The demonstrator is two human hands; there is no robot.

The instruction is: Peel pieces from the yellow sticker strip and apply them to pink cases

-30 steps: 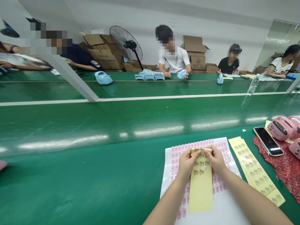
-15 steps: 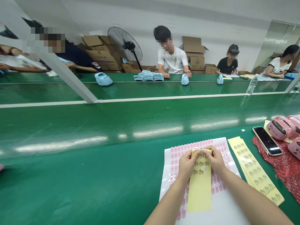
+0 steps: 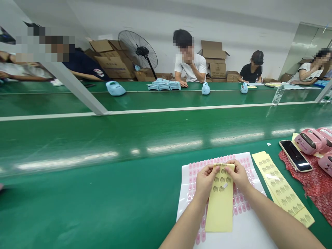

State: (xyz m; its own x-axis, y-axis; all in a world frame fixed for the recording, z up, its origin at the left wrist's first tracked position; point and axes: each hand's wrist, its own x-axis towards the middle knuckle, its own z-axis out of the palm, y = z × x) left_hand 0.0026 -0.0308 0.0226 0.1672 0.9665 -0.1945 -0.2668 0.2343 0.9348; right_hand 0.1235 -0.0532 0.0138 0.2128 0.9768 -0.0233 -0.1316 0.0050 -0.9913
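Note:
A yellow strip (image 3: 220, 211) with small printed labels and one small white piece on it is held upright between my hands. My left hand (image 3: 206, 180) pinches its upper left edge, thumb in front. My right hand (image 3: 238, 176) pinches the upper right edge, and the top of the strip is bent over between the fingers. Under the strip lies a white sheet (image 3: 243, 228) with rows of pink oval stickers. To the right of the sheet are more yellow label strips (image 3: 278, 183).
Right side: a phone (image 3: 295, 155), pink shoe-shaped items (image 3: 311, 141) and red wrap (image 3: 311, 176). Farther off stand a bottle (image 3: 278, 94), a slanted white post (image 3: 75, 83) and blue items (image 3: 115, 88). Several people sit across the green table (image 3: 77, 204).
The lower end of the yellow strip has swung slightly left, and my left hand has shifted a little left. Across the table, the person in white has raised a hand to the face.

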